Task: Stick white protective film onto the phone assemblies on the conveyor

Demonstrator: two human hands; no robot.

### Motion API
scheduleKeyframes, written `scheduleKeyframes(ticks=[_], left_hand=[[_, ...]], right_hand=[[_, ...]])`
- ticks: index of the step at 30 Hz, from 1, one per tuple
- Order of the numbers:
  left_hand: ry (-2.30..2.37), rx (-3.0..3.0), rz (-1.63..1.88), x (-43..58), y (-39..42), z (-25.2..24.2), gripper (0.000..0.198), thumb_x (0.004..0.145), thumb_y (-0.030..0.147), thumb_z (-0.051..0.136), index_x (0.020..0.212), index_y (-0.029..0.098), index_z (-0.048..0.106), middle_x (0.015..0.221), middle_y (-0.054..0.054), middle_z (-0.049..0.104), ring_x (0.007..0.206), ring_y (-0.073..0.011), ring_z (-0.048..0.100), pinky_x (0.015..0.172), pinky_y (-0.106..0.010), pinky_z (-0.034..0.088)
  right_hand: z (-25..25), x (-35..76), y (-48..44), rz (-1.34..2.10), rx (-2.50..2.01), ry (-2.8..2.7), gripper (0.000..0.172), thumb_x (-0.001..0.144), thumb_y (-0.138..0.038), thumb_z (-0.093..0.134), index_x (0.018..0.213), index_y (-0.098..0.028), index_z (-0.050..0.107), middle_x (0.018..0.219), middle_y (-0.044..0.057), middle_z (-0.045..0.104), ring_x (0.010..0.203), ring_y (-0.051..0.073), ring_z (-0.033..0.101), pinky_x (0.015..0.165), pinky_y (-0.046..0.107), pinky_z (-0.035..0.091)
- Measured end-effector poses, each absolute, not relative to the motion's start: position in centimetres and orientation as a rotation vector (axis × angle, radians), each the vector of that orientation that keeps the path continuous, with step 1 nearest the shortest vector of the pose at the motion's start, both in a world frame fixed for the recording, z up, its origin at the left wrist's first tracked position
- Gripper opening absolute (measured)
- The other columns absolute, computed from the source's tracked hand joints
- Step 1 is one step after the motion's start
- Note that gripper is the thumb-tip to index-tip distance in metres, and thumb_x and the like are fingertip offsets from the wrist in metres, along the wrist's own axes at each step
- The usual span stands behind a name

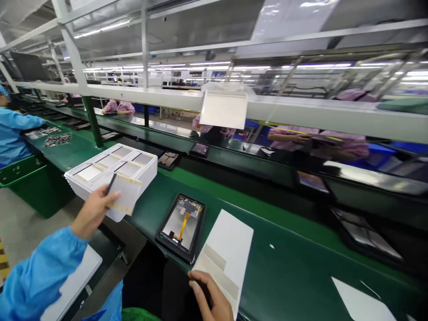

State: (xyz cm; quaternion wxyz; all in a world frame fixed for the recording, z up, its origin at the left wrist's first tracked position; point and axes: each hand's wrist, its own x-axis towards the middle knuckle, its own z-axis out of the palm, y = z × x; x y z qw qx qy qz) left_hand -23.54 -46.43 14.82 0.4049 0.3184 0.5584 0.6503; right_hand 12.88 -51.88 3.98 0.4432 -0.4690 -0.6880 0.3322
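Note:
My left hand [96, 207] grips a flat silvery battery [125, 194] with yellowish taped edges and a black strip, tilted over the near corner of a white tray [78, 187]. Several similar flat batteries lie in the tray's compartments. My right hand [214, 298] is by the lower left edge of a white sheet [234, 234] bearing pale grey strips. Its thumb and index tips are close together; what they hold, if anything, I cannot make out. Between my hands, an opened tablet [180, 227] lies on the bench, showing its circuit board and orange flex cable.
A dark conveyor [267, 207] carrying more tablets runs behind the green bench [284, 272]. Another white sheet [359, 298] lies at the right. A green bin [43, 191] stands at the left, near a co-worker in a blue sleeve [15, 129]. People in pink sit across the line.

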Motion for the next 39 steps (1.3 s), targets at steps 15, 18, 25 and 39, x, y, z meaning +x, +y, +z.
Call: scheduleKeyframes(ticks=[15,18,25,39], left_hand=[[0.987,0.894,1.040,-3.3,-52.0,4.2,0.047,0.082,0.039,0.071,0.122,0.015,0.064,0.123,-0.014,0.068,0.119,-0.0311,0.061,0.104,-0.045,0.046],[1.094,1.134,1.028,-3.5,-52.1,3.5,0.046,0.086,0.040,0.066,0.124,0.016,0.064,0.126,-0.013,0.067,0.119,-0.0293,0.060,0.107,-0.044,0.043],[1.158,1.370,1.016,-3.5,-51.8,3.4,0.044,0.091,0.040,0.057,0.128,0.018,0.061,0.130,-0.011,0.065,0.122,-0.0275,0.058,0.109,-0.042,0.041],[0.929,0.626,1.149,-3.8,-48.0,4.4,0.067,0.073,0.042,0.079,0.131,0.017,0.058,0.121,-0.014,0.070,0.112,-0.0323,0.065,0.100,-0.048,0.051]], right_hand=[[5.3,14.4,-50.1,0.643,-1.400,-1.553,0.012,0.095,-0.024,0.055,0.095,-0.020,0.066,0.088,0.002,0.068,0.076,0.015,0.061,0.068,0.027,0.047],[5.2,14.5,-50.0,0.641,-1.456,-1.521,0.013,0.095,-0.024,0.055,0.088,-0.020,0.065,0.080,0.000,0.068,0.069,0.014,0.060,0.065,0.026,0.046],[5.6,12.9,-49.7,0.092,-1.495,-1.734,0.015,0.092,-0.010,0.049,0.085,-0.019,0.060,0.100,0.009,0.065,0.094,0.023,0.059,0.081,0.037,0.050],[8.1,13.4,-55.8,0.639,-0.824,-1.861,0.009,0.089,-0.014,0.054,0.085,-0.022,0.052,0.086,0.005,0.070,0.074,0.014,0.063,0.066,0.027,0.052]])
